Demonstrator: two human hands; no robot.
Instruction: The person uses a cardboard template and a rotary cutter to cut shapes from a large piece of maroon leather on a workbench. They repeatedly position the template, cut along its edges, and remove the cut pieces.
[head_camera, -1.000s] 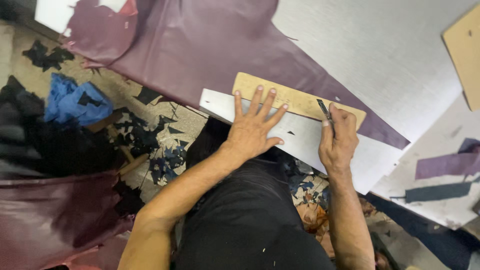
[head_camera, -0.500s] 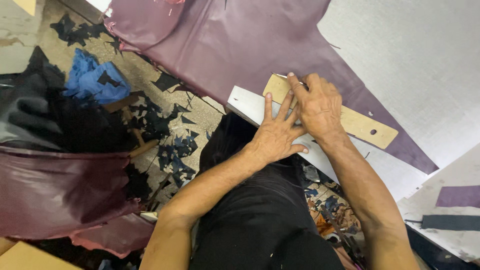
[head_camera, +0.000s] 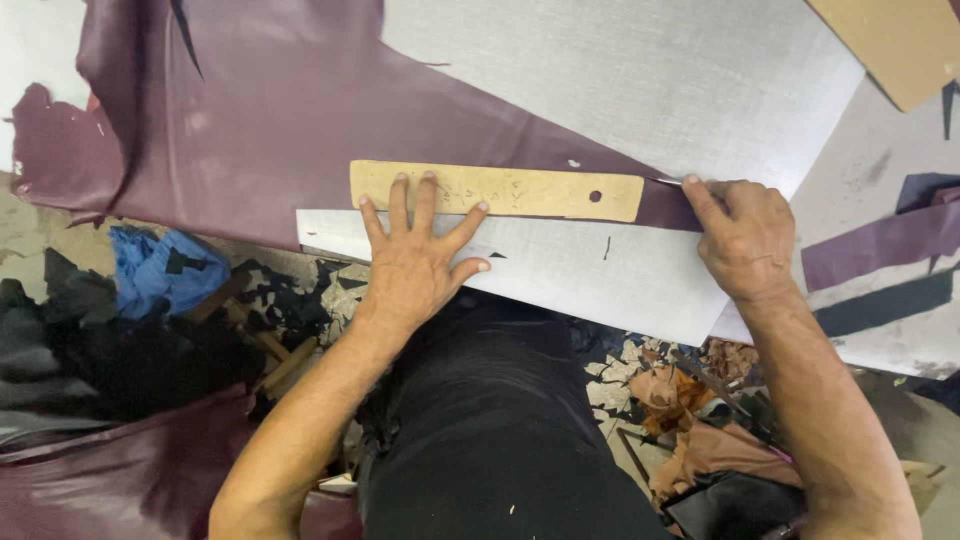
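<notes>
Fingers of the left hand (head_camera: 418, 262) are spread flat, their tips pressing down on the near-left part of the tan cardboard strip template (head_camera: 497, 190), the palm resting on the grey cutting board (head_camera: 560, 265) nearer the body. The right hand (head_camera: 745, 238) is curled shut around a thin cutting blade (head_camera: 668, 181), only its metal tip showing, just off the template's right end, beside the small punched hole.

The template lies crosswise over the near edge of the maroon leather hide (head_camera: 270, 140), which drapes off the board to the left.

To cut well here, I judge that the pressing hand should keep even weight along the strip, since its right half lies unheld and could pivot under sideways blade pressure; walking the fingertips toward the blade would help. Fingertips belong well inside the template's edge, away from the cutting line. The blade ought to ride snug against the far edge, held low and drawn in one steady pull, so the leather neither puckers nor drags.

Scraps (head_camera: 690, 400) of leather litter the floor beside the person's dark trousers.
</notes>
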